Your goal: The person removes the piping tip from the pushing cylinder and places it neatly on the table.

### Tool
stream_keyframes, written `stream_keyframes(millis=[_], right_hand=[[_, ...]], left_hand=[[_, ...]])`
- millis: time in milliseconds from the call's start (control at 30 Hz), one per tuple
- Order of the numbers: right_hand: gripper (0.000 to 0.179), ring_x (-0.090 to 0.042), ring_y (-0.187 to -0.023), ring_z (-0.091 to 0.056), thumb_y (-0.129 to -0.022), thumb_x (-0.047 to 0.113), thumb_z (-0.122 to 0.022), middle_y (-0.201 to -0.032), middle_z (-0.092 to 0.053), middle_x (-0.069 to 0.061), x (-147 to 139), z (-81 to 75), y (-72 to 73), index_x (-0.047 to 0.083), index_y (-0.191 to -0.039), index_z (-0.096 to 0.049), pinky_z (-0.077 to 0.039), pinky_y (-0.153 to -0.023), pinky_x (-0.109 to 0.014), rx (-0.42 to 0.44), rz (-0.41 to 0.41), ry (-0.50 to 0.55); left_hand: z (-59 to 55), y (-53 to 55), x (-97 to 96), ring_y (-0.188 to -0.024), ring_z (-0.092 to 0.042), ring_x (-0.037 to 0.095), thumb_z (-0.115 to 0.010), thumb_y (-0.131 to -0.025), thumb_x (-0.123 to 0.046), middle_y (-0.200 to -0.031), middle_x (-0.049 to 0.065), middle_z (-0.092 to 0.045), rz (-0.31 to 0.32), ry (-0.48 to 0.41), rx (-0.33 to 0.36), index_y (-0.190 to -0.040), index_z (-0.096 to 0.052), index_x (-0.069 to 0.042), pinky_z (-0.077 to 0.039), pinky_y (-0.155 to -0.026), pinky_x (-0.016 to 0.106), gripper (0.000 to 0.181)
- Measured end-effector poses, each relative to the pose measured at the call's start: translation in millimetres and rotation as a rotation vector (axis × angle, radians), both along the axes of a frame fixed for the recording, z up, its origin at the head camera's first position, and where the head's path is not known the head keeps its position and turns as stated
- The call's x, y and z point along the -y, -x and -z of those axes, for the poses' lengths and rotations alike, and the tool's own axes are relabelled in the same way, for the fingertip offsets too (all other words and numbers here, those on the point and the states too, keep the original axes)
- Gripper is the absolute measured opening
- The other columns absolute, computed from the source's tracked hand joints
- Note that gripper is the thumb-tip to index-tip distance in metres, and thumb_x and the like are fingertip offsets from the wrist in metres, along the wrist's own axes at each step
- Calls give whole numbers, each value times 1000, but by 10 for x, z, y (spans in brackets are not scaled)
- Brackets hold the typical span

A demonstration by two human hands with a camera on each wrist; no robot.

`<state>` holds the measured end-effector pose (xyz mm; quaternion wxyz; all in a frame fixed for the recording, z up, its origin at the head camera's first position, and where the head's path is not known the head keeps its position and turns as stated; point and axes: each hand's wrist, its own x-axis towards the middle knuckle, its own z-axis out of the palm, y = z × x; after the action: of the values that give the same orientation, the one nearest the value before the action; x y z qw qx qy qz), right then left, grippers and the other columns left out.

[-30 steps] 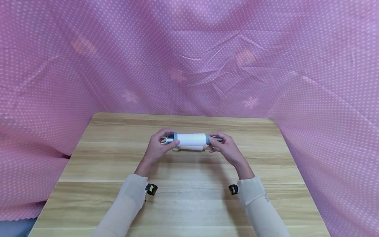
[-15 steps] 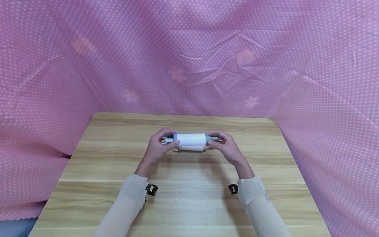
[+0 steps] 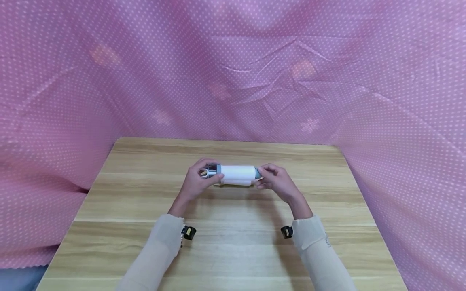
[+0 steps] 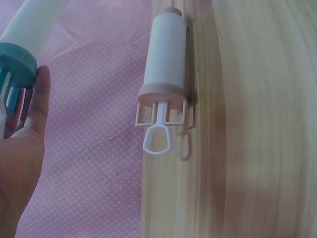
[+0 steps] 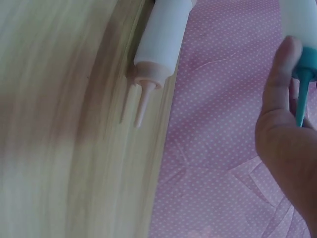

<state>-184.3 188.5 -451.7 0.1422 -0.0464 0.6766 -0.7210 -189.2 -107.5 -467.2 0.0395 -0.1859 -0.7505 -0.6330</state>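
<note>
The left hand (image 3: 194,180) grips the teal-trimmed syringe (image 3: 238,173) by its collar (image 4: 19,64); the right hand (image 3: 278,184) pinches its nozzle end (image 5: 309,58), probably to keep it level above the pink-trimmed syringe (image 4: 166,52).

Long pale sleeves (image 3: 151,252), bare hands, black wrist units.
Plain cream cloth ends in wide, slightly wrinkled cuffs, the left cuff (image 3: 168,227) and the right cuff (image 3: 308,232); dark markings (image 3: 328,242), too small to read, sit at the right one's outer edge. The left unit (image 3: 189,233) and right unit (image 3: 287,232) are small and boxy, the left with a yellowish patch. The left hand (image 3: 193,182) and right hand (image 3: 280,182) are ungloved.
</note>
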Motion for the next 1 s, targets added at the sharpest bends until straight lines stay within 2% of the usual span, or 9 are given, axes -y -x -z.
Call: stream_keyframes(millis=[67, 233, 333, 500, 600, 733, 900, 1000], right_hand=[[30, -27, -87, -70, -103, 10, -60, -106, -63, -15, -15, 15, 3, -14, -121, -56, -61, -83, -37, -14, -4, 4], [27, -26, -99, -66, -95, -1, -67, -119, -61, -17, -41, 25, 20, -10, -120, -58, -58, -90, -43, -134, -11, -41], [26, -26, -106, -64, -92, -3, -70, -124, -61, -15, -42, 19, 27, -7, -116, -61, -58, -91, -40, -173, -16, -59], [15, -25, -105, -63, -98, 0, -65, -117, -63, -13, -20, 17, 46, -8, -110, -63, -57, -92, -39, -136, 17, 55], [21, -24, -103, -64, -100, 2, -61, -115, -62, -14, -3, 14, 58, -11, -117, -61, -56, -94, -42, -80, 45, 106], [33, -25, -100, -66, -102, 7, -60, -115, -61, -15, -3, 17, 67, -11, -129, -55, -58, -92, -42, -3, 48, 75], [34, -30, -96, -66, -103, 11, -60, -113, -61, -16, -23, 19, 54, -13, -127, -57, -59, -88, -40, 25, 7, 35], [31, -30, -100, -65, -100, 4, -63, -116, -62, -16, -44, 25, 52, -12, -126, -59, -58, -91, -41, -32, -14, 26]], left_hand=[[6, 9, -9, -97, -62, 27, -81, -85, -13, -116, 11, -63, -1, -2, 0, -121, -68, -7, -60, -76, 36, 39], [15, 28, -18, -97, -62, 28, -82, -85, -13, -116, 12, -63, -14, -12, 21, -121, -68, -7, -60, -76, 36, 39], [14, 35, -18, -98, -61, 28, -82, -85, -14, -118, 13, -62, -22, -17, 41, -122, -69, -7, -60, -77, 36, 40], [0, 33, -23, -101, -60, 27, -81, -85, -11, -120, 15, -61, -17, -9, 49, -125, -67, -5, -59, -79, 35, 42], [-9, 37, -30, -101, -60, 25, -81, -85, -8, -121, 16, -61, -13, 1, 44, -125, -66, -3, -59, -79, 34, 43], [-38, 41, -40, -99, -60, 25, -80, -85, -4, -120, 18, -61, -18, 4, 51, -123, -66, 0, -58, -78, 32, 41], [-226, -52, -55, -99, -59, 25, -78, -85, -1, -117, 21, -61, -4, 1, 42, -121, -66, 4, -57, -79, 32, 38], [-326, -108, -53, -99, -59, 25, -77, -86, -1, -117, 21, -61, 6, 0, 32, -121, -65, 4, -57, -80, 32, 38]])
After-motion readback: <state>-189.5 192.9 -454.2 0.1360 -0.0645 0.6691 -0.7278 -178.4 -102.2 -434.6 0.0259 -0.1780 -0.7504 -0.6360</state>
